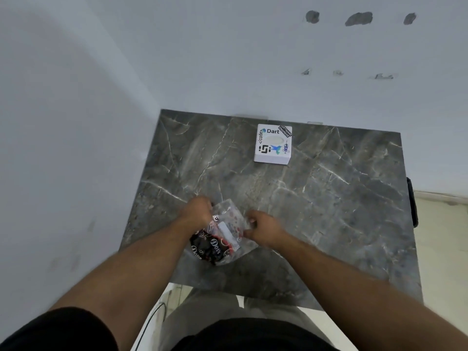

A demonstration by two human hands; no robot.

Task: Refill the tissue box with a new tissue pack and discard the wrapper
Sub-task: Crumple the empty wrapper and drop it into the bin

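A tissue pack (pixel 219 239) in a clear plastic wrapper with black and red print lies on the grey marble table (pixel 329 211), near its front edge. My left hand (pixel 196 210) grips the pack's far left corner. My right hand (pixel 263 228) pinches the wrapper on its right side. The white tissue box (pixel 273 144), square with stickers and an oval slot on top, stands alone at the back of the table, well beyond both hands.
A white wall (pixel 228 59) runs behind the table and down its left side. A dark object (pixel 412 201) hangs off the table's right edge. Pale floor (pixel 443 236) shows to the right, and a thin cable (pixel 154 315) runs below the front edge.
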